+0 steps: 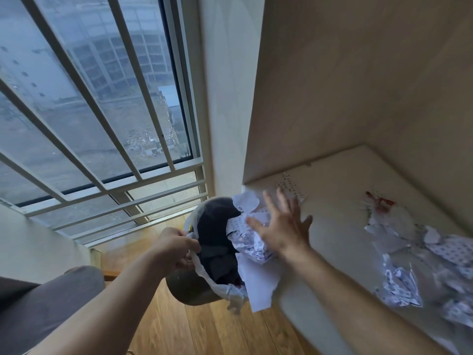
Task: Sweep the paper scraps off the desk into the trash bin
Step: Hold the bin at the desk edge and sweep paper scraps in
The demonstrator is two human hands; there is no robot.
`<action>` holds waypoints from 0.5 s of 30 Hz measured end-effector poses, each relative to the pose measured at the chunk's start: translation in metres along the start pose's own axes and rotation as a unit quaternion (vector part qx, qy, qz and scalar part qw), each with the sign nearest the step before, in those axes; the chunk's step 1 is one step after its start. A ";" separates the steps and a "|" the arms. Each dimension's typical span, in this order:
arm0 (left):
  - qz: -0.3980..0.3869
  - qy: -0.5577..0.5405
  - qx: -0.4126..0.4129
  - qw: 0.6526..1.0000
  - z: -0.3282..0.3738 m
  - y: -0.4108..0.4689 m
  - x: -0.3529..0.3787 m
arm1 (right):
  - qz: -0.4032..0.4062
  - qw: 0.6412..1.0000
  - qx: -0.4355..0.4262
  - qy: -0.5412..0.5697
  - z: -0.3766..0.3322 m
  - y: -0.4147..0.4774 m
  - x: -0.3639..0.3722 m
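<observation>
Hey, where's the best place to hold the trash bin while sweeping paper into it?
Grip the trash bin at its rim on the side away from the desk, as the left hand does. Its mouth tilts toward the desk edge, so that side stays clear of the paper.

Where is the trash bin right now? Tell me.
Lower centre of the head view: the trash bin is held by the left hand against the desk edge.

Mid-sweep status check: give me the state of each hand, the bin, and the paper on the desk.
left hand: gripping the bin's rim and liner.
right hand: open, flat against the crumpled paper.
trash bin: lined, held up off the floor at the desk edge.
crumpled paper: at the desk edge, overhanging the bin.
paper scraps: on the desk, not yet swept.
desk: red stain near the back.
</observation>
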State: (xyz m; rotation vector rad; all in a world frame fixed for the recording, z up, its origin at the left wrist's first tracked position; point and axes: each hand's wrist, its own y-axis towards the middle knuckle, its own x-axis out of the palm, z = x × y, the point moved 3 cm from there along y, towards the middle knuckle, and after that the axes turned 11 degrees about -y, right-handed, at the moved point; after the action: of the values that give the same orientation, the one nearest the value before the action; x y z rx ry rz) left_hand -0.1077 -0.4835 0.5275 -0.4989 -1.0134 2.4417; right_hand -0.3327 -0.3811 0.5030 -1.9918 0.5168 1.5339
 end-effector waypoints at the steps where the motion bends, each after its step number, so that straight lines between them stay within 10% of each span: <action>1: 0.000 0.001 0.000 1.000 0.001 -0.001 0.000 | -0.013 0.999 0.029 0.030 0.012 0.021 -0.008; 7: 0.002 -0.003 -0.007 1.000 0.002 -0.002 0.005 | -0.171 0.976 0.005 0.136 0.019 0.081 0.002; 15: -0.001 0.014 -0.007 1.000 0.004 -0.003 0.003 | -0.238 0.948 -0.204 -0.053 -0.017 0.014 0.021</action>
State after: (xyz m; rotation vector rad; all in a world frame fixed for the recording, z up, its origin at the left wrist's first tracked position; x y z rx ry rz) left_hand -0.1112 -0.4824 0.5324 -0.5359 -1.0202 2.4201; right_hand -0.3224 -0.4019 0.4830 -2.1057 -0.3406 1.4996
